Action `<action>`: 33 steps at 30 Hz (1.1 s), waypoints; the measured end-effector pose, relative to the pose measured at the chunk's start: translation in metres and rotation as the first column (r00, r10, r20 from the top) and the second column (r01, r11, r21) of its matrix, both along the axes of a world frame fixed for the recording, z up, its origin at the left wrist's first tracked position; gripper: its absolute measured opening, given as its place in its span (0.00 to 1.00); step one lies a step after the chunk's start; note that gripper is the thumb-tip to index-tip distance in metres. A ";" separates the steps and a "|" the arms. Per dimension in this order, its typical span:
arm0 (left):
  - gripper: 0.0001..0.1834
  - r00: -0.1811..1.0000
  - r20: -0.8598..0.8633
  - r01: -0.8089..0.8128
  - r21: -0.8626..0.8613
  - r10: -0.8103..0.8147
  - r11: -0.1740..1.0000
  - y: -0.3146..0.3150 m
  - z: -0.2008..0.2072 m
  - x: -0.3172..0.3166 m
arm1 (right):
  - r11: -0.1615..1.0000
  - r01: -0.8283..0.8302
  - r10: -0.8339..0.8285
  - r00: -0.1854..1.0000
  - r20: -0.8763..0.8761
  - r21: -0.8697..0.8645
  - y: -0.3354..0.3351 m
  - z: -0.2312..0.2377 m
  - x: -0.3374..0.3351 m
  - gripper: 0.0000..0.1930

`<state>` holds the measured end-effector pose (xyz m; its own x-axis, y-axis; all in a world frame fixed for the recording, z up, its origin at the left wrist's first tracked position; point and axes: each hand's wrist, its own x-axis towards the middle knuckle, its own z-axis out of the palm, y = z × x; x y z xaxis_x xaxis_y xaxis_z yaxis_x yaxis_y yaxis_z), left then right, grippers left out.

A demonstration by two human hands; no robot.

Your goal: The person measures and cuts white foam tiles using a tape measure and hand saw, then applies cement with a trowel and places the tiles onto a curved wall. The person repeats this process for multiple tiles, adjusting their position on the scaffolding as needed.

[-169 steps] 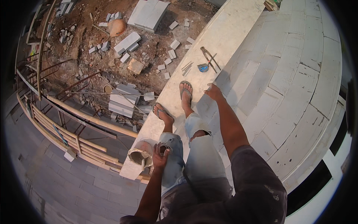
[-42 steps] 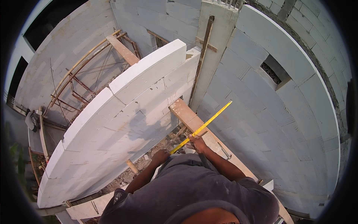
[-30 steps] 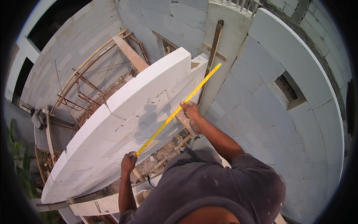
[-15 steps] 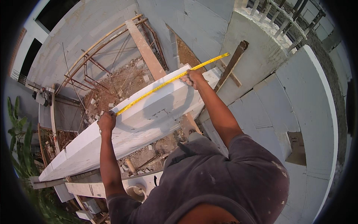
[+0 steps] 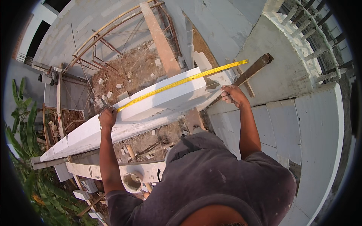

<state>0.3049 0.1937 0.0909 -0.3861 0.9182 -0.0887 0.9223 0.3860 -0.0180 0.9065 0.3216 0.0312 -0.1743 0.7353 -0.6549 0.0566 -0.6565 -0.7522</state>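
Observation:
My left hand point(image 5: 108, 117) is closed around the near end of a tape measure, and its case is hidden in my fingers. The yellow blade point(image 5: 177, 83) runs up and right along the top of a white block wall point(image 5: 158, 100). Past the wall's end, the blade's tip sticks out over a gap, close to a dark wooden post point(image 5: 253, 70). My right hand point(image 5: 234, 96) is off the blade, below its tip and beside the post. Its fingers are curled together; whatever they may hold is too small to make out.
Below, rubble and broken blocks point(image 5: 124, 84) cover the ground. A plank point(image 5: 160, 37) and bamboo scaffolding point(image 5: 102, 37) stand beyond the wall. Grey block walls point(image 5: 279, 120) rise at right, with exposed rebar point(image 5: 316, 52) above. A bucket point(image 5: 132, 181) sits near my left arm.
My right hand has let go of the tape blade and moved right and down toward the post. My left hand still grips the tape; the view has shifted slightly.

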 end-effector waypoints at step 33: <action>0.15 1.000 0.002 0.015 -0.057 -0.015 0.998 0.006 -0.001 -0.005 | 0.750 0.657 -0.637 0.690 -0.344 -0.072 0.067 0.023 -0.025 0.20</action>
